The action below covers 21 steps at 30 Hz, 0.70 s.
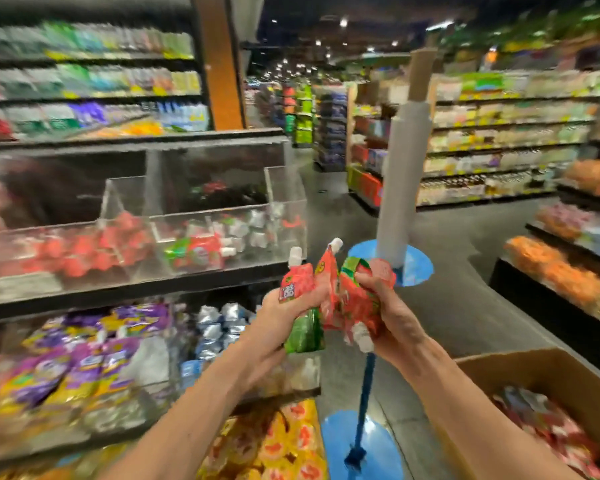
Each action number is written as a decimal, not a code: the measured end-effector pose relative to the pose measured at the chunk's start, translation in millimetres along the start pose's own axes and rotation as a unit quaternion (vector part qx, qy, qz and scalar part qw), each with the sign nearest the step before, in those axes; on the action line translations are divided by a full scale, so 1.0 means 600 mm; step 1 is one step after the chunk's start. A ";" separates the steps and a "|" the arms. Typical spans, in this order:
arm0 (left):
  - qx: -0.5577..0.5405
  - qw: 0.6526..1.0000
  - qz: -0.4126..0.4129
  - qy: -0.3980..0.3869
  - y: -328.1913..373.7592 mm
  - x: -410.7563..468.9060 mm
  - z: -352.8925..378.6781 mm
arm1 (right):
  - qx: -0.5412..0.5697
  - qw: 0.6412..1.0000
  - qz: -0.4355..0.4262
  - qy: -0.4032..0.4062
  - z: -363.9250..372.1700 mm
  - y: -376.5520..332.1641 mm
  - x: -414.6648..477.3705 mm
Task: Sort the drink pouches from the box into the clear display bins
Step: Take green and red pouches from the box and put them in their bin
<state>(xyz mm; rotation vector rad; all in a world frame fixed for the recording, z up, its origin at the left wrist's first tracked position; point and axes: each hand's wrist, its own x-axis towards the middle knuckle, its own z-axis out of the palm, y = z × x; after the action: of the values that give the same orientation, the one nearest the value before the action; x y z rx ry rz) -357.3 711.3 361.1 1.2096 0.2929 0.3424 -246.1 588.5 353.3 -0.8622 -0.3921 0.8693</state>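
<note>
1. Shelving (136, 296) fills the left side in dark tiers. Motion blur smears most of its stock, and its left and bottom parts are cut off by the frame.
2. Clear display bins (286, 192) sit on the upper tier. The right compartment holds red-and-green pouches with white caps lying at mixed angles. The left compartment holds red ones too blurred to read.
3. A cardboard box (534, 372) stands at lower right, cut off by the right and bottom edges. The boxed pouches (551, 434) inside show only as a red-and-white blur.
4. A grey pole (392, 202) rises from a blue disc (416, 268), whose near side is hidden behind the right grip.
5. The left grip (284, 317) is curled tightly round one upright pouch (293, 285). Its long axis is near vertical, with the white cap pointing up and the green bottom sticking out below the fingers.
6. The right grip (392, 317) is closed round a crumpled bunch of pouches (357, 296). One downward cap (362, 339) pokes out below the fingers. How many pouches are in the bunch cannot be told.
7. A middle pouch (326, 271) stands between the two, cap up and tilted slightly right. Which grip holds it is unclear.
8. All the held pouches are in mid-air, just below the bins' right corner and left of the box.
</note>
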 end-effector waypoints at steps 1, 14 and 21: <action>0.004 1.000 0.006 0.013 0.006 -0.005 -0.011 | 0.004 1.000 0.011 -0.008 0.016 0.006 0.006; 0.138 0.974 0.122 0.129 0.077 0.015 -0.051 | -0.003 0.992 0.102 -0.078 0.105 0.025 0.143; 0.192 0.955 0.169 0.151 0.128 0.030 -0.052 | -0.028 0.965 0.141 -0.219 0.125 -0.009 0.187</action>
<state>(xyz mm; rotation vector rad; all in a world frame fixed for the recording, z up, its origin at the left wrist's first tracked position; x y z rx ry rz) -361.4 769.5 422.8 1.5954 0.4309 0.8000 -222.1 712.9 399.7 -0.7847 -0.6910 1.3267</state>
